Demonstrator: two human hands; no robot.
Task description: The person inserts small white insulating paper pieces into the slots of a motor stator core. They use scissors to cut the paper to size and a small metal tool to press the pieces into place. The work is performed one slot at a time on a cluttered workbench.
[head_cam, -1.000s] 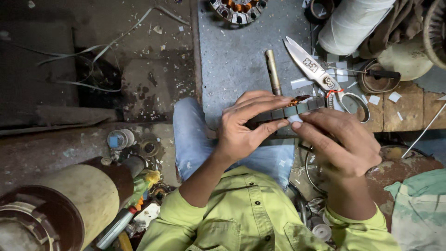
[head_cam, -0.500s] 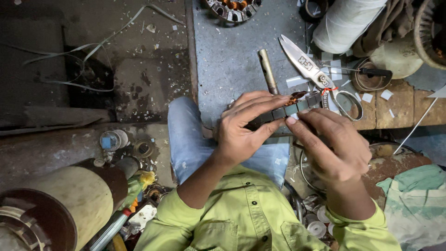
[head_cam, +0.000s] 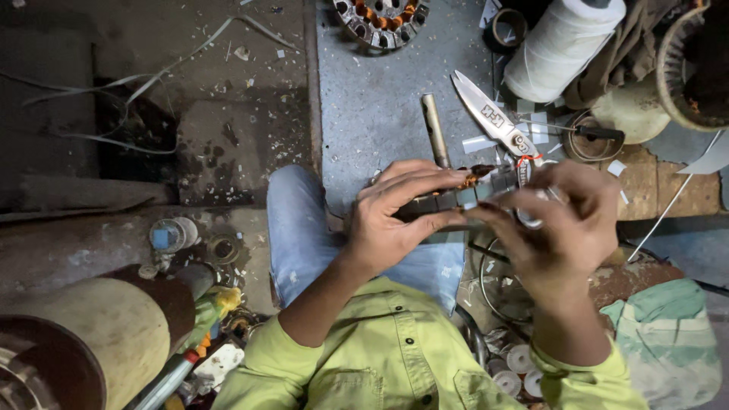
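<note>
My left hand [head_cam: 399,212] grips a dark slotted metal motor part [head_cam: 448,199] with copper wire ends [head_cam: 478,173] showing at its top, thumb under and fingers over it. My right hand [head_cam: 566,220] meets it from the right, fingertips pinching at the part's right end where a small white strip [head_cam: 469,205] shows. Both hands hover over my knee in blue jeans [head_cam: 304,228], at the near edge of a grey metal sheet [head_cam: 372,99]. What lies under the right palm is hidden.
Large scissors [head_cam: 493,121] and a metal rod [head_cam: 434,130] lie on the sheet beyond the hands. A wound stator [head_cam: 380,17] sits at the far edge, a white thread cone [head_cam: 566,45] to the right. A big cylinder [head_cam: 91,334] and bottles are at my left.
The hands stay closed on the motor part. My right hand has shifted slightly over its right end, and the view has drifted a little.
</note>
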